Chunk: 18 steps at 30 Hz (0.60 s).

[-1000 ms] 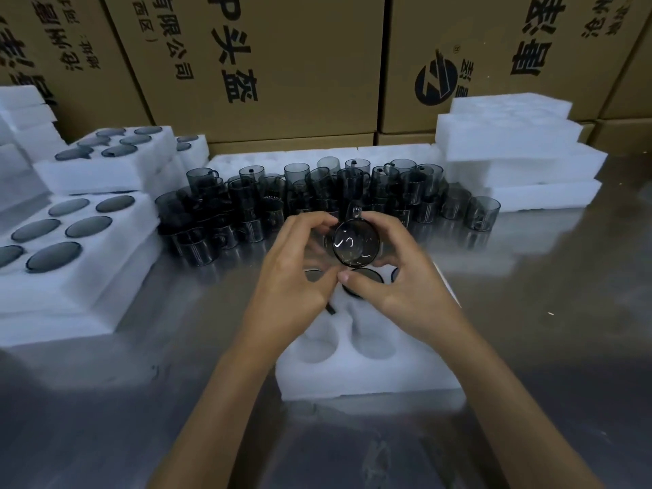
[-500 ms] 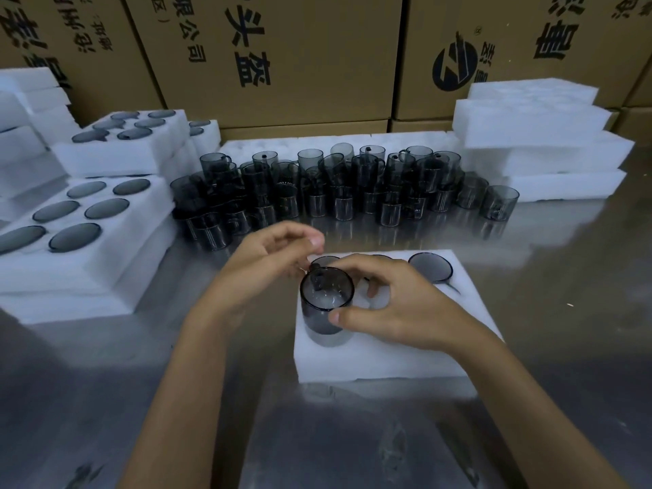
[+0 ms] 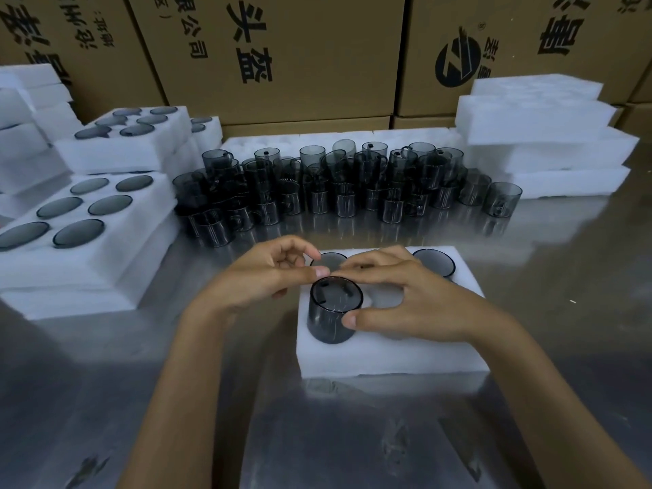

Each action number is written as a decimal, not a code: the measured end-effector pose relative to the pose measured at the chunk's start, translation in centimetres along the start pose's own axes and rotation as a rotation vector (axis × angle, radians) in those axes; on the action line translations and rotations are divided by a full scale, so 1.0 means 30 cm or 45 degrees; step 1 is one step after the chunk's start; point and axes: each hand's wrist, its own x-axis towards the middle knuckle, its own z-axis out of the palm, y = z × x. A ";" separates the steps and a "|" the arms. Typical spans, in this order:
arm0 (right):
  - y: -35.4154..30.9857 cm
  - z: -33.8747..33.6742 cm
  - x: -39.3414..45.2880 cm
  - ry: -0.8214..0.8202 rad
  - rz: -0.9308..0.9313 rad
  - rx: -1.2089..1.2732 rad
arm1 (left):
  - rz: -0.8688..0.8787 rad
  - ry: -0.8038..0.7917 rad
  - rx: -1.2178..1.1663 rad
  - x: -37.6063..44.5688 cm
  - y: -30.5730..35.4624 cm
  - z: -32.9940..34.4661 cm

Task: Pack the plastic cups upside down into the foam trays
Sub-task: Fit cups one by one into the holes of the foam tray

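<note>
Moved: cup point(image 3: 333, 312) now sits lower in its hole than a moment ago.
Head view: right hand point(image 3: 398, 305) pinches it; left hand point(image 3: 261, 277) curls beside, thumb touching the cup's top edge.
Risk: tilted push — foam tray point(image 3: 388, 358) dents, cup jams.

The cup point(image 3: 333, 312) in the near foam tray point(image 3: 391, 358) is smoky grey see-through plastic, smooth and glossy. The tray is white foam, matt and slightly grainy. Under the tray, the table point(image 3: 352, 435) is brushed metal with a dull, streaky sheen. Behind the tray, the loose cups point(image 3: 352, 185) share that glossy tinted plastic. Behind them, the boxes point(image 3: 282, 54) are matt brown cardboard with black print.
</note>
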 end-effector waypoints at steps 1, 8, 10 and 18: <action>0.004 -0.003 -0.001 -0.019 0.010 -0.031 | -0.019 0.001 0.003 0.001 -0.003 0.001; 0.006 0.007 0.002 0.059 -0.016 -0.025 | -0.105 -0.050 -0.028 0.010 -0.026 -0.012; -0.006 0.036 0.013 0.142 -0.044 -0.040 | -0.104 -0.072 -0.034 0.009 -0.033 -0.022; -0.010 0.068 0.018 0.127 -0.005 -0.252 | -0.134 -0.172 -0.025 0.003 -0.044 -0.028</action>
